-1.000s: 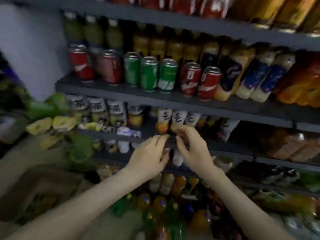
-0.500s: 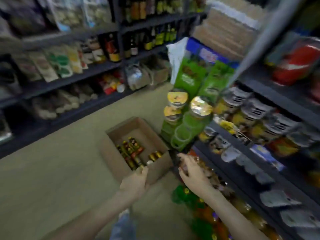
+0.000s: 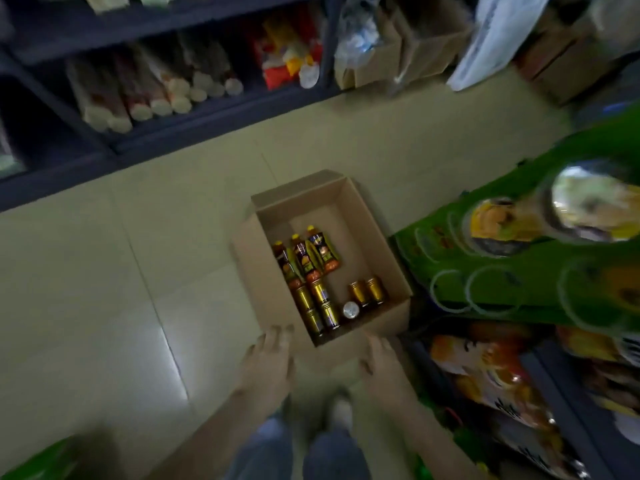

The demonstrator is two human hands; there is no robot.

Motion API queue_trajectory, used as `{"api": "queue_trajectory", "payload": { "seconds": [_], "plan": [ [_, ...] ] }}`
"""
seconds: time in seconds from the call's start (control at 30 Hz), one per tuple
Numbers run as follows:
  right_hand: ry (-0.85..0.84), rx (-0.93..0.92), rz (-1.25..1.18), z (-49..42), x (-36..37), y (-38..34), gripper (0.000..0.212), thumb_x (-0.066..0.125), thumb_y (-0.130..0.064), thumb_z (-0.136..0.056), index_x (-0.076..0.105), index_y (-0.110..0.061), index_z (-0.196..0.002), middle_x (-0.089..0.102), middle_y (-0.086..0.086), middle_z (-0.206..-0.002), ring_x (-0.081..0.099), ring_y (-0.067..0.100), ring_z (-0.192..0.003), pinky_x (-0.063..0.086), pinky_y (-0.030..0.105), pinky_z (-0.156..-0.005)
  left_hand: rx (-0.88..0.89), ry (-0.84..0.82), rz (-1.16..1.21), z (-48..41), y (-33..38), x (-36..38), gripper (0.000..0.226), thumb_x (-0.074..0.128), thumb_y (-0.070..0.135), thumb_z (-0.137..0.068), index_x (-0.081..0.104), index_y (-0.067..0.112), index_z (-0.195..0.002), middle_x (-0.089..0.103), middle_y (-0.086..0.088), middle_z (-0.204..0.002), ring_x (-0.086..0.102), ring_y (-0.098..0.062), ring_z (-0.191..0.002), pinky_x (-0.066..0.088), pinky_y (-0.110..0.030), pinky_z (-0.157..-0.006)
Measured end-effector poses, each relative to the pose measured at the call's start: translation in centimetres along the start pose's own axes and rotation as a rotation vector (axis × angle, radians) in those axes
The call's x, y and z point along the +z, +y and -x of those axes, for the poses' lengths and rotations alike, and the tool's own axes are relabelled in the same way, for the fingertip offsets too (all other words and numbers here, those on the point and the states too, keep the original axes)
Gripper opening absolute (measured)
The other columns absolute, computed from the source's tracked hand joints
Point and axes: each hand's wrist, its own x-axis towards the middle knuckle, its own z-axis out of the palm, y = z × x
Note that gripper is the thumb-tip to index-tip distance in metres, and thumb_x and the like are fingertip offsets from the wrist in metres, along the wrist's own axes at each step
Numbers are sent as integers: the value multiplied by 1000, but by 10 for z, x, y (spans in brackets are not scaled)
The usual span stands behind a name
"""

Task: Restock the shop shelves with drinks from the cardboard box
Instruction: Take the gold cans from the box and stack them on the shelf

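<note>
An open cardboard box [image 3: 367, 220] sits on the tiled floor just ahead of me. Inside lie three orange drink bottles [image 3: 306, 258] side by side, with several gold cans [image 3: 320, 304] below them and one silver-topped can [image 3: 351, 310] standing upright. My left hand [image 3: 268, 367] hovers, fingers relaxed and empty, just before the box's near left corner. My right hand [image 3: 382, 367] is also empty and relaxed, in front of the box's near wall. The drink shelves [image 3: 540, 379] run along my right, blurred.
A green display stand [image 3: 512, 275] with round-lidded cups rises right beside the box. A dark shelf [image 3: 166, 98] of rolled goods and packets lines the far side of the aisle, with cardboard boxes [image 3: 377, 60] beyond. My legs and a shoe [image 3: 341, 414] are below.
My view swung from the drink shelves down to the floor. Both hands left the shelf and dropped, empty, to the near edge of the cardboard box.
</note>
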Motion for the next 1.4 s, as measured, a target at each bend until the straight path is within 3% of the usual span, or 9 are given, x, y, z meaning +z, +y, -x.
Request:
{"api": "queue_trajectory", "payload": {
  "seconds": [0.13, 0.23, 0.37, 0.6, 0.77, 1.0, 1.17, 1.3, 1.4],
  "plan": [
    [0, 32, 24, -107, 44, 44, 55, 47, -20, -98, 25, -14, -149, 38, 13, -145, 39, 26, -131, 31, 32, -106, 22, 90, 0, -85, -27, 81, 60, 50, 14, -85, 35, 13, -143, 49, -18, -139, 55, -35, -119, 48, -40, -95],
    [14, -13, 223, -188, 79, 74, 62, 49, -25, -96, 20, -24, -150, 38, 5, -143, 42, 19, -126, 41, 35, -103, 40, -19, -170, -141, -30, 144, 67, 50, 21, -93, 18, 13, -152, 19, -17, -157, 25, -36, -142, 19, -43, -116],
    [-41, 44, 480, -281, 118, 104, 68, 55, -25, -93, 17, -22, -150, 33, 7, -147, 38, 23, -130, 37, 35, -103, 52, 43, -190, -205, -44, 221, 80, 86, 38, -58, 59, 15, -129, 53, -18, -136, 56, -35, -121, 44, -50, -97],
    [-302, -112, 697, -383, 166, 145, 84, 66, -23, -88, 10, -24, -150, 20, 10, -151, 31, 34, -134, 40, 43, -100, -31, 206, -187, -262, -50, 291, 57, 38, 41, -89, 43, 21, -142, 37, -15, -150, 23, -32, -139, 0, -51, -116],
    [-324, -204, 792, -400, 173, 151, 70, 64, -10, -87, 25, -18, -144, 28, 14, -144, 32, 35, -128, 47, 40, -93, -75, 275, -193, -262, -46, 293, 66, 68, 33, -78, 48, 14, -138, 37, -18, -149, 20, -33, -140, -4, -50, -114],
    [-108, -489, 496, -355, 119, 128, 77, 67, -14, -82, 28, -28, -147, 31, 3, -145, 30, 26, -129, 44, 34, -96, 6, 237, -243, -268, -30, 267, 94, 80, 35, -63, 38, 16, -145, 39, -16, -149, 21, -29, -141, -8, -53, -114],
    [48, -663, 178, -320, 92, 106, 78, 75, -25, -72, 34, -24, -139, 48, 5, -133, 46, 22, -120, 44, 27, -92, 192, 314, 18, -305, -20, 243, 109, 86, 32, -58, 24, 10, -145, 44, -14, -144, 29, -27, -139, 12, -56, -114],
    [-130, -464, -311, -329, 72, 101, 84, 73, -32, -79, 15, -52, -137, 32, -22, -139, 33, -4, -127, 36, 10, -96, 92, 273, 275, -322, -22, 225, 88, 88, 35, -58, 44, 10, -129, 55, -10, -120, 54, -27, -114, 37, -43, -104],
    [-91, -128, -270, -371, 84, 128, 72, 47, -50, -93, 6, -38, -151, 17, -7, -158, 22, 13, -141, 26, 36, -110, -225, 266, 642, -321, -23, 220, 80, 83, 36, -67, 41, 17, -132, 47, 1, -120, 49, -11, -107, 43, -27, -90]
  ]
}}
